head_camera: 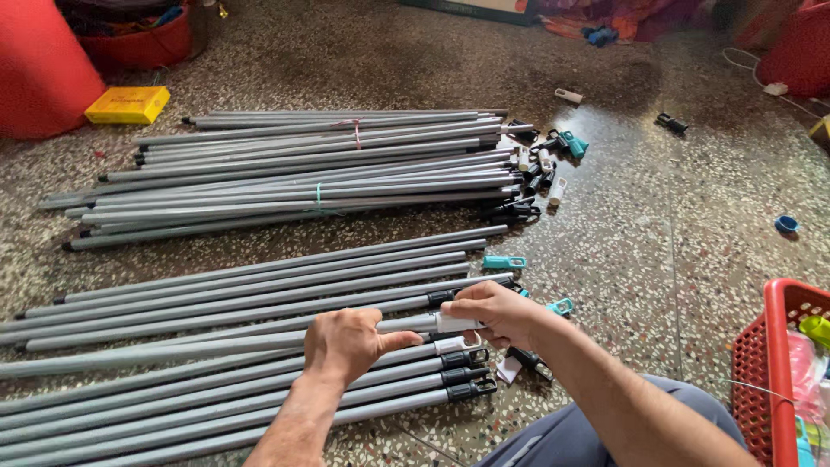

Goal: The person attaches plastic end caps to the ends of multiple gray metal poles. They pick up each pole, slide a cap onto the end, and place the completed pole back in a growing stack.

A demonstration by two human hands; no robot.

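Note:
My left hand [346,344] grips a long grey pole [173,350] that lies across the floor in front of me. My right hand [497,313] closes on a small white end fitting [456,324] at the pole's right end. The pole lies among several other grey poles [233,294], laid side by side; some carry black end caps [471,372] near my hands. A white and black fitting [519,363] lies on the floor under my right wrist.
A larger heap of bundled grey poles [294,169] lies farther off, with loose black, white and teal fittings [545,160] at its right end. A red plastic basket [778,372] stands at right, a yellow box [128,105] and red container [39,65] at the far left.

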